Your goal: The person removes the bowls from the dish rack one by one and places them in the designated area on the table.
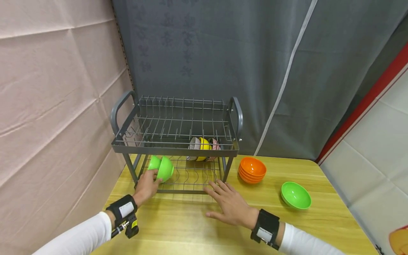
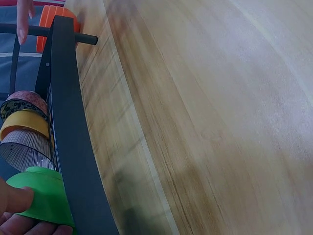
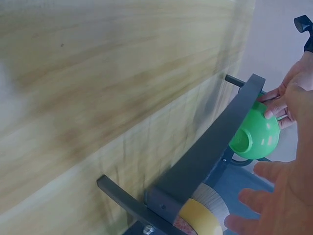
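Left hand point(image 1: 147, 185): lower left of centre in the head view, at the front left corner of the rack's lower shelf; its fingers curl round the green bowl point(image 1: 162, 167) and hold it on its side.
Green bowl: on the left end of the lower shelf, tipped so the mouth faces left in the head view; in the left wrist view it sits at the bottom left, just behind the rack's dark front bar, with fingers on it.
Right hand point(image 1: 230, 205): below centre in the head view, flat on the tabletop point(image 1: 178, 226) with fingers spread, fingertips just at the front right edge of the rack; it holds nothing.
Dish rack point(image 1: 176, 146): grey, two shelves of wire, standing at the back of the tabletop in the middle of the frame; the upper shelf shows only its wires.
Bowls in rack point(image 1: 202, 144): a grey, a yellow and a patterned one stand on edge together on the lower shelf, right of the green bowl and apart from it.
Orange bowls point(image 1: 252, 169): a stack on the tabletop just right of the rack.
Second green bowl point(image 1: 295, 195): upright on the tabletop, further right, apart from the orange stack.
Backdrop: grey curtain point(image 1: 223, 53) behind, pale sheet at left.
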`<state>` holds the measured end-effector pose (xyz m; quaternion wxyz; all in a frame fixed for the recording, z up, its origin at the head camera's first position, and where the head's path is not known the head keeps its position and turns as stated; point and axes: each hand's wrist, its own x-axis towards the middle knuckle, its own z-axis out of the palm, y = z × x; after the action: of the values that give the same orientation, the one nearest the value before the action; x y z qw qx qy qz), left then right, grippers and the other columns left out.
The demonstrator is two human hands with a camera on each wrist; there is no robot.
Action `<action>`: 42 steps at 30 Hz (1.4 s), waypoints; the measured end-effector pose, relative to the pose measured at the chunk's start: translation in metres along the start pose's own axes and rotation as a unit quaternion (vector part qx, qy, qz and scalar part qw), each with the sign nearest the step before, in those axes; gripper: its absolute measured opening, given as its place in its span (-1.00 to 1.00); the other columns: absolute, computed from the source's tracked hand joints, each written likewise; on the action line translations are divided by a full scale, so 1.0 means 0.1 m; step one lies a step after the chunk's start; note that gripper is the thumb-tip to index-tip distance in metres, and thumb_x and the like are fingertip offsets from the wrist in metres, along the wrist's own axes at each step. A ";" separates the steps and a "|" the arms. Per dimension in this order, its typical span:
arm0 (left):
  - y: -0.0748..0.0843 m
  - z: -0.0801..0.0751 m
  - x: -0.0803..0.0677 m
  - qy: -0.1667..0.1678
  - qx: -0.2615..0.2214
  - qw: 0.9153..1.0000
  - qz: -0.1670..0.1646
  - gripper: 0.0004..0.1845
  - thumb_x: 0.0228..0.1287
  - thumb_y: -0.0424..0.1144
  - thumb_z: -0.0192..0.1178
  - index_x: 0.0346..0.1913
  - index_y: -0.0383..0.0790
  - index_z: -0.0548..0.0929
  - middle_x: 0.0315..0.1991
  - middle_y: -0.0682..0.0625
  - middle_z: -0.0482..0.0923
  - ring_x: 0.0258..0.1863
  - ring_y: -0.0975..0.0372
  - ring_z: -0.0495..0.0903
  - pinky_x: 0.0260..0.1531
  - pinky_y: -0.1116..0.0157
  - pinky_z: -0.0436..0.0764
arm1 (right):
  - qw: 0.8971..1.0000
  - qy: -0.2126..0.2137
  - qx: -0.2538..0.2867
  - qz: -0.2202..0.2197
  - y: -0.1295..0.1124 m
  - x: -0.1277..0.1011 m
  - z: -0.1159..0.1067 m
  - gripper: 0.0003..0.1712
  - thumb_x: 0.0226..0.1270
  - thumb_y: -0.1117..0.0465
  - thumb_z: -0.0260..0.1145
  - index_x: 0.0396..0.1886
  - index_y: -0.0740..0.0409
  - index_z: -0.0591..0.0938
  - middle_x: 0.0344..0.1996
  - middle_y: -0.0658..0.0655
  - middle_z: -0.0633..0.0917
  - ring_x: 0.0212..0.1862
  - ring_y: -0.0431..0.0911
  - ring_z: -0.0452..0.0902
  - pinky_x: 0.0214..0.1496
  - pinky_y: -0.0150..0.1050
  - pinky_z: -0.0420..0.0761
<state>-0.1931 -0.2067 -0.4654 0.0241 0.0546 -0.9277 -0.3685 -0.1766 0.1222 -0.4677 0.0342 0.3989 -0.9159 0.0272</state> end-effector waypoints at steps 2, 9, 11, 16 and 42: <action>0.00 0.00 0.00 -0.001 -0.003 1.000 0.000 -0.59 0.37 -0.42 0.23 0.22 -0.53 0.54 0.01 -0.45 0.68 -0.07 -0.14 0.75 -0.13 0.01 0.76 | 1.000 0.002 -0.001 -0.001 0.01 0.01 -0.02 0.00 0.38 -0.57 -0.14 0.62 -0.11 0.17 0.60 0.15 0.20 0.56 0.25 0.18 0.56 0.21 0.27; 0.02 -0.02 0.00 -0.004 -0.007 1.000 0.008 -0.62 0.37 -0.43 0.22 0.19 -0.53 0.55 -0.03 -0.45 0.69 -0.13 -0.10 0.76 -0.20 0.06 0.76 | 0.999 0.032 -0.009 -0.021 0.04 0.10 -0.15 -0.01 0.40 -0.54 -0.09 0.60 -0.03 0.21 0.57 0.18 0.28 0.56 0.26 0.19 0.59 0.21 0.21; 0.02 -0.02 -0.01 -0.004 -0.003 1.000 0.012 -0.63 0.37 -0.44 0.22 0.17 -0.54 0.55 -0.04 -0.45 0.69 -0.14 -0.10 0.75 -0.20 0.05 0.76 | 0.999 0.043 -0.017 -0.027 0.04 0.14 -0.20 -0.02 0.41 -0.52 -0.06 0.60 -0.03 0.22 0.57 0.17 0.29 0.56 0.24 0.19 0.59 0.20 0.22; 0.06 -0.03 -0.03 -0.005 -0.010 1.000 0.022 -0.67 0.35 -0.46 0.21 0.14 -0.52 0.57 -0.02 -0.47 0.68 -0.10 -0.14 0.74 -0.18 0.03 0.76 | 0.998 0.048 -0.026 -0.036 0.00 0.26 -0.34 -0.04 0.40 -0.45 0.07 0.61 -0.05 0.20 0.58 0.17 0.25 0.59 0.20 0.14 0.61 0.16 0.20; 0.28 0.01 -0.18 -0.005 -0.009 0.996 0.084 -0.55 0.36 -0.45 0.22 0.28 -0.49 0.51 0.06 -0.41 0.66 0.00 -0.16 0.71 -0.01 -0.04 0.72 | 0.995 0.011 -0.063 -0.077 -0.28 0.96 -0.73 0.01 0.38 -0.52 0.01 0.65 -0.14 0.09 0.62 0.11 0.18 0.52 0.10 0.28 0.56 0.06 0.34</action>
<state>-0.1774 -0.1837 -0.4475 0.0512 -0.0255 -0.9259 -0.3734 -0.2180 0.0390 -0.3862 0.0712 0.4646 -0.8822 -0.0292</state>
